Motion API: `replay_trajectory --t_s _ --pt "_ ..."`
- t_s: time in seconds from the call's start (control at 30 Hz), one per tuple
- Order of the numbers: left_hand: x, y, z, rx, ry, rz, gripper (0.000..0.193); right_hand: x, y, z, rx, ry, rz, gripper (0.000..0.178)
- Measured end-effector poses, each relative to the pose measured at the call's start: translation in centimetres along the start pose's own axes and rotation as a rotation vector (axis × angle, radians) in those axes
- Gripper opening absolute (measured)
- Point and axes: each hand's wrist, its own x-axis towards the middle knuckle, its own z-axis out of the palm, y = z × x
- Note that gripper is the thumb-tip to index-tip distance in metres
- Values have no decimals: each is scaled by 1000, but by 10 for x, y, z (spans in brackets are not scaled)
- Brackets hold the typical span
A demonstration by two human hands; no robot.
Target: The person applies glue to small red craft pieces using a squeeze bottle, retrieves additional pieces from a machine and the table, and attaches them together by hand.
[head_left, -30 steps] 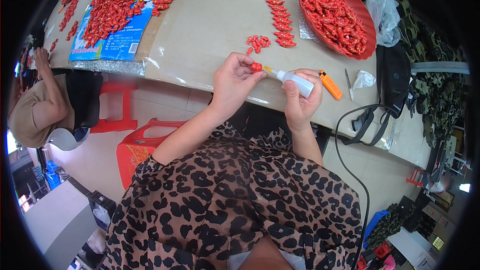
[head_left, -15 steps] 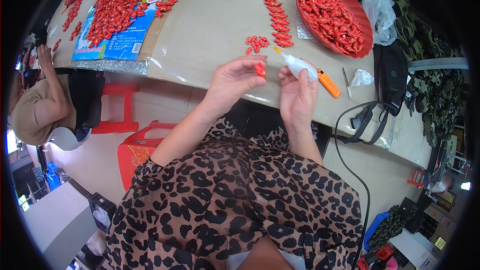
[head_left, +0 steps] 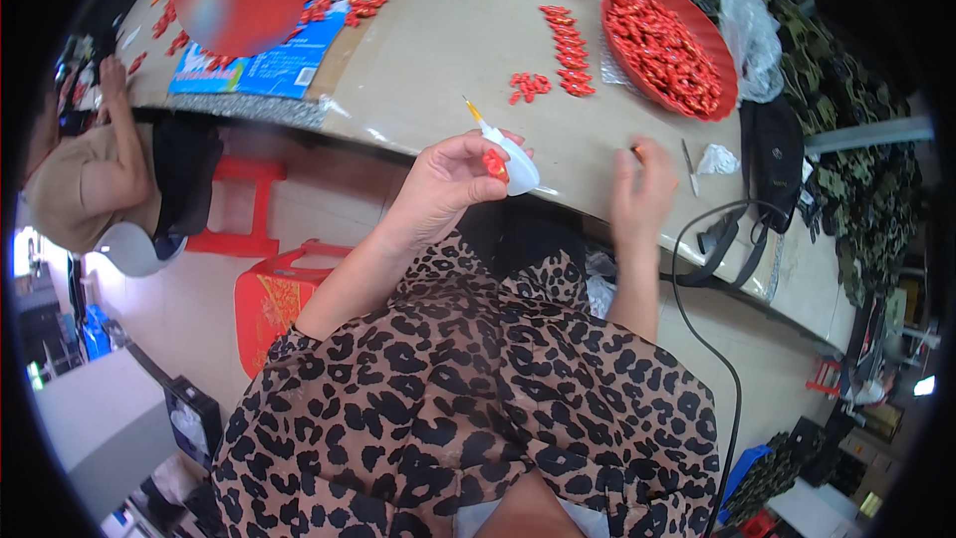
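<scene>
My left hand [head_left: 446,187] is closed round a small red piece [head_left: 495,165] and a white squeeze bottle [head_left: 521,171], whose thin yellow tip points up and away to the left. The piece sits between thumb and fingers, in front of the bottle. Over the table's near edge at the right is my right hand [head_left: 642,197], smeared by motion. It covers most of the orange, flat-handled tool lying there, and I cannot tell whether the fingers grip it. A few loose red pieces [head_left: 530,87] lie beyond my left hand, beside a column of red figures [head_left: 571,50].
A red scalloped bowl [head_left: 732,90] full of red figures stands at the right. Near it lie tweezers [head_left: 690,167], crumpled tissue [head_left: 719,159], a black strap bag [head_left: 772,154] and a cable [head_left: 719,344]. Another person [head_left: 95,179] sits at the left by a pile on blue cardboard [head_left: 239,83].
The bottle has passed from my right hand into my left, beside the red piece. My right hand has moved right, onto the orange tool. The view has shifted slightly.
</scene>
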Motion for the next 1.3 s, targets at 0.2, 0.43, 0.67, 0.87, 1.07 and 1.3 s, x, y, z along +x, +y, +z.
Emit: replay_trajectory --t_s 0.2,0.43,0.67,0.87,1.07,1.3 --pt "-48 15 -35 236 14 -85 26 2 34 -16 -460 -272 158 33" --pt "-104 16 -73 339 225 -171 21 -5 -20 0 349 -271 218 22" --pt "-139 -4 -115 314 344 -241 22 -51 -109 105 1124 -1050 348 20" --pt "-148 -26 -140 385 337 -203 21 -57 -108 168 870 -1119 410 42" --pt "-139 -36 -149 409 336 -261 20 -62 -114 197 445 -1021 139 52" --pt "-136 -40 -150 428 282 -350 21 -67 -117 194 333 -938 33 39"
